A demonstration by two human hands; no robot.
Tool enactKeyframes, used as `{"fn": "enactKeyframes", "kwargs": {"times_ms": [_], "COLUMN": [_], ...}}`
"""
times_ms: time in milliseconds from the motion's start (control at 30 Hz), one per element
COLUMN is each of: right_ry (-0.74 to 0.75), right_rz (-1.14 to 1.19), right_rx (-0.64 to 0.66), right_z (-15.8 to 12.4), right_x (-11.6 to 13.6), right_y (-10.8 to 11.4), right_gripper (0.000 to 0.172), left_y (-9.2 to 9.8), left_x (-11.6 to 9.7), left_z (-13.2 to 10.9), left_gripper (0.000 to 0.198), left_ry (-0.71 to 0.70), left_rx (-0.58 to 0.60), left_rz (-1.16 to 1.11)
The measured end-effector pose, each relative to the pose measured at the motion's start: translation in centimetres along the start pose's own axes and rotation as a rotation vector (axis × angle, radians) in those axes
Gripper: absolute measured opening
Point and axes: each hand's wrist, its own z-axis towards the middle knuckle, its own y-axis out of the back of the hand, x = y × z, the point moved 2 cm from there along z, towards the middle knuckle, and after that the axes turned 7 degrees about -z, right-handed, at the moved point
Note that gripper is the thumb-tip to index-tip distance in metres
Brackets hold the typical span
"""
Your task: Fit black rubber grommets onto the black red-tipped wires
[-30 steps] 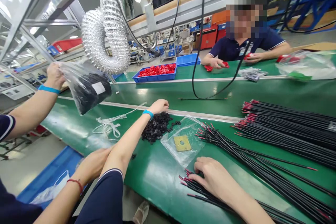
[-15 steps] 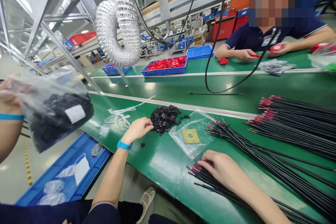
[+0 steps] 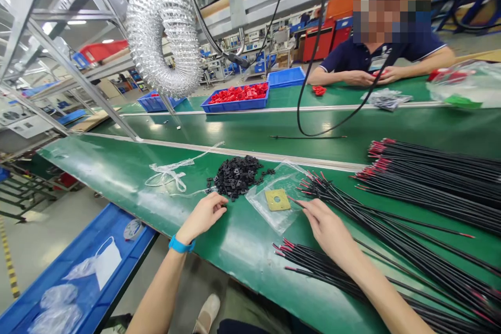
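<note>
My left hand (image 3: 206, 213), a blue band at its wrist, is closed with fingertips pinched just in front of a pile of small black parts (image 3: 238, 175). Whatever those fingers hold is hidden. A black cable (image 3: 296, 202) with a red tip is pinched in my right hand (image 3: 321, 221), and its end points left over a clear plastic bag (image 3: 281, 225). On that bag lies a yellowish square plate (image 3: 273, 205) with a round hole. Below my right hand lies a bundle of black cables (image 3: 313, 262); another bundle (image 3: 376, 235) spreads out to its right.
More cables (image 3: 430, 188) lie at the right. Clear strips (image 3: 168, 173) sit left of the pile. A blue tray (image 3: 90, 250) holds plastic bags below the table edge. Across the table, a co-worker (image 3: 371, 65) sits near a blue bin of red parts (image 3: 235, 106). A cable loop (image 3: 299, 109) hangs down.
My right hand has lifted from the front bundle with one cable. My left hand has come slightly nearer and lower. Another person's hand with a bag of black parts has left the view at left.
</note>
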Motion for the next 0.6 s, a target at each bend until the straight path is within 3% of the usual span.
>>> {"fn": "enactKeyframes", "kwargs": {"times_ms": [133,300,433,600], "right_ry": [0.036,0.074,0.116,0.251], "right_rz": [-0.112,-0.301,-0.43,-0.544], "right_rx": [0.037,0.035,0.045,0.078], "right_z": [0.1,0.3,0.4,0.7], "right_x": [0.2,0.0,-0.3,0.2], "right_y": [-1.5,-1.9,-1.9,-2.2], "right_gripper": [0.037,0.032,0.029,0.029], "left_y": [-0.9,-3.5,-7.2,-9.6], "left_x": [-3.7,-7.5,-7.1,-5.1], "left_z": [3.7,10.7,14.2,13.8], "left_gripper": [0.027,0.037,0.043,0.044], "left_ry": [-0.119,-0.111,-0.005,0.097], "left_rx": [-0.019,0.068,0.008,0.01], "left_rz": [-0.317,-0.805,-1.209,-1.203]}}
